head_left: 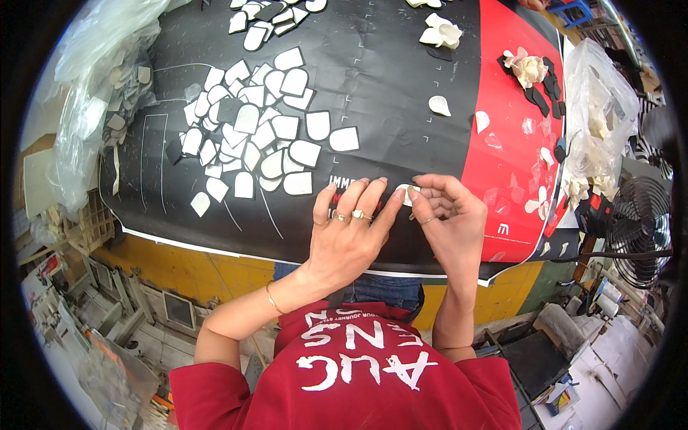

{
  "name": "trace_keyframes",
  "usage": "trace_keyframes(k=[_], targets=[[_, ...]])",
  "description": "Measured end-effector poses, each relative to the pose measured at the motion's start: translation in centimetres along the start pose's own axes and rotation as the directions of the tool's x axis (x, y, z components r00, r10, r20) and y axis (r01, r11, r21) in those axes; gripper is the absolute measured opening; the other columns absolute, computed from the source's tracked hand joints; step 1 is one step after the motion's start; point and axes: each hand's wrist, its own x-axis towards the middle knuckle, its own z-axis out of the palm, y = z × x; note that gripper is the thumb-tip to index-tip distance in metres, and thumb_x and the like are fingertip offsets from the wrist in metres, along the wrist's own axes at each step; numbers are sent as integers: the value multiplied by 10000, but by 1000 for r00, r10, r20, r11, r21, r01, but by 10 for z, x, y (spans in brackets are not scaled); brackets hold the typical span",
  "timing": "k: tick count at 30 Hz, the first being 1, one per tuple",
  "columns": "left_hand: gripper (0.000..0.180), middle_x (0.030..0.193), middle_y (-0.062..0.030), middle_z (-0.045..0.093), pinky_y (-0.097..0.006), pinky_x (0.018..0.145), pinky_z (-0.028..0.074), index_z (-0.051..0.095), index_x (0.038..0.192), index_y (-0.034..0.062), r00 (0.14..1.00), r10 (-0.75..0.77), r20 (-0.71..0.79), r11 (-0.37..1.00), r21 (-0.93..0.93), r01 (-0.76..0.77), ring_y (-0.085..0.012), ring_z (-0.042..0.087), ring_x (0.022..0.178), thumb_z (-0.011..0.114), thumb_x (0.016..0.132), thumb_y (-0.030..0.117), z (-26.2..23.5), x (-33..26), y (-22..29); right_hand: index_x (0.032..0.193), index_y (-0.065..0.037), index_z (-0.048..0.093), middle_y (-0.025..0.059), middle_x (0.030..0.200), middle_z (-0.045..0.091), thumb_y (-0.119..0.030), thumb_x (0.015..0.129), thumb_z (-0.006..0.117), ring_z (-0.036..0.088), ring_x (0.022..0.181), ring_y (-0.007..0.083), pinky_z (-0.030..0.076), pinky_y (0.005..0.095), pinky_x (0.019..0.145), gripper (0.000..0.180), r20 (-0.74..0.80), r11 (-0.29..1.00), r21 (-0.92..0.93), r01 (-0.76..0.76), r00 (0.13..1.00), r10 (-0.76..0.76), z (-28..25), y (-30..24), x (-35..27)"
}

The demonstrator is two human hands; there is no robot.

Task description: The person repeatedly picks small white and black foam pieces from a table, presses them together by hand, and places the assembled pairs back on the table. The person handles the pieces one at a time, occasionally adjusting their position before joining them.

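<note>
Head view: I pinch one white petal (403,192) between left hand (351,229) and right hand (448,215) fingers; two finished flowers (528,68) lie far right, many cut petals (254,122) remain loose.

Both hands' fingers (393,202) mostly hide the small white petal (403,192).

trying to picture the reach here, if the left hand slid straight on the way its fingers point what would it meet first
Probably the white petal piece lying alone just right of the scattered pile. The left hand points up the black sheet, and only bare sheet shows between. Depth is uncertain.
</note>
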Motion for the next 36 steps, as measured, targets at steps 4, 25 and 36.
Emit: trace_keyframes(k=[4,25,36], targets=[[449,1259,-33,574,-464,1112,243,701,1185,196,1000,-6,23,1000,12,6,-198,530,1193,749,743,139,-2,1,1,1172,19,619,27,763,643,-54,872,771,595,619,48,485,211,550,343,-55,999,-34,36,998,-38,6,-4,-6],[517,1315,-99,564,-514,1152,164,660,1277,128,997,-74,-17,995,71,75,-284,480,1272,755,814,339,-16,-13,-27,1096,-56,661,93,960,628,-209,925,700,652,820,269,493,394,690,233,-380,922,-384,55,901,-212,4,7,5],[473,1263,-65,597,-484,1155,167,655,1259,96,976,-98,-196,995,-9,98,-229,538,1204,772,828,251,-36,3,-32,968,-79,712,99,978,624,-191,888,730,646,878,299,507,424,741,139,-209,743,-594,307,833,-512,1,-1,73]])
